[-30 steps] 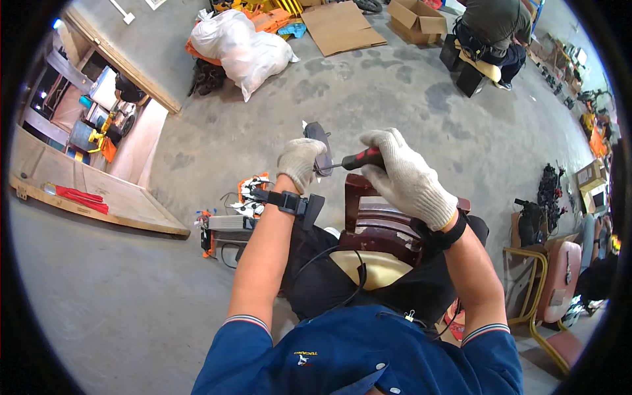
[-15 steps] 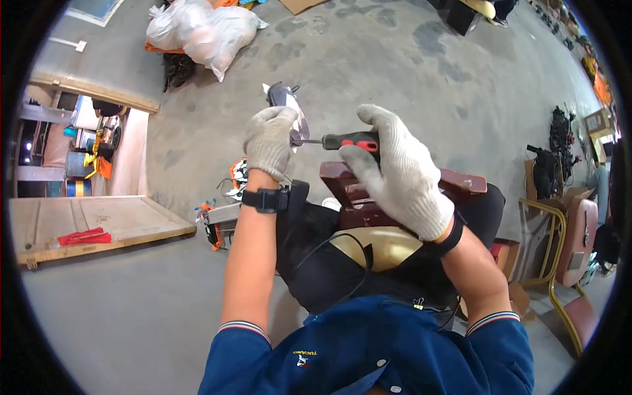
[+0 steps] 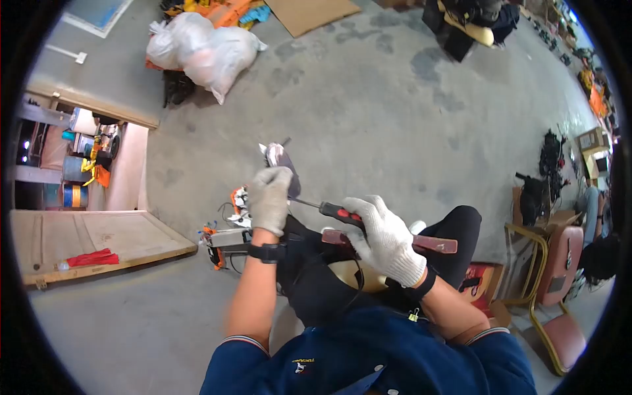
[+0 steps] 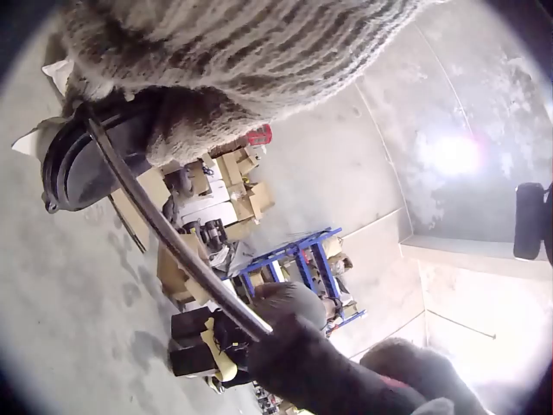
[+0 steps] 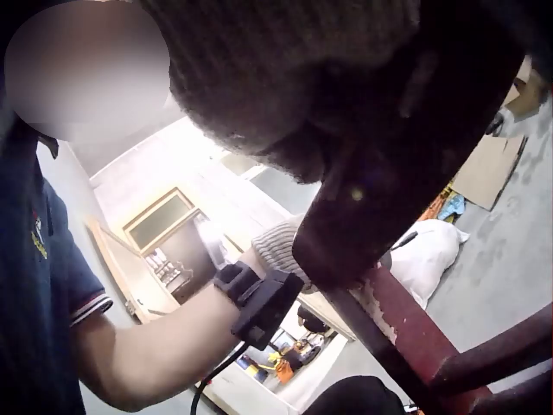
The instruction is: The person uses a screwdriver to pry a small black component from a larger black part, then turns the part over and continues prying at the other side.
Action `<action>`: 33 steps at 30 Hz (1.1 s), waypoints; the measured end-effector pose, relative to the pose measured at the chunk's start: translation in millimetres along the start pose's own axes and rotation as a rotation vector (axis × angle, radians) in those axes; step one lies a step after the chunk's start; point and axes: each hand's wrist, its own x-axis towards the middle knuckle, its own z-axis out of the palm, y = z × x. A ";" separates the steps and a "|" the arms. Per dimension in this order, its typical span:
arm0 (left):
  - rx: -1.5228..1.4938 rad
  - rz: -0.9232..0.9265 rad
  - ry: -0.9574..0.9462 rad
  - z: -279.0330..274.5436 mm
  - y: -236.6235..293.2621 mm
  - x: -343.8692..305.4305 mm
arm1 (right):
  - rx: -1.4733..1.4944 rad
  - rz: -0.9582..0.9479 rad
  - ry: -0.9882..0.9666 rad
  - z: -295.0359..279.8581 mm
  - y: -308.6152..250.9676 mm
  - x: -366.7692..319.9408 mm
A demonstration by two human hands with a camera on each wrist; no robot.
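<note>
Gloved left hand (image 3: 268, 199) clasps a dark plastic part (image 3: 280, 161); gloved right hand (image 3: 384, 238) grips a screwdriver (image 3: 336, 212) touching it. A red wooden chair rail (image 3: 438, 245) lies just beneath the right hand, with white sacks (image 3: 207, 49) far left.

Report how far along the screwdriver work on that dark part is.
Done: the dark part is off the floor, gripped in the gloved left hand. In hand: the right hand holds the red-and-black screwdriver, its shaft running to the part beside the left fingers. Left: the part looks whole, with no loose screw or separated piece in view; how far any screw has turned cannot be told.
</note>
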 end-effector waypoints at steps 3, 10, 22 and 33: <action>0.015 0.003 0.041 -1.5 1.3 -3.5 | -0.037 -0.010 0.026 -2.7 3.5 5.2; -0.089 0.086 0.022 10.2 -9.0 -11.3 | 0.050 -0.158 0.087 6.8 1.7 -3.6; -0.399 0.092 0.060 -16.9 -6.8 -42.3 | 0.002 -0.437 0.127 19.4 -36.4 -26.8; -0.528 0.062 -0.080 -24.9 -4.7 -52.2 | -0.215 -0.464 0.109 15.9 -72.3 -32.8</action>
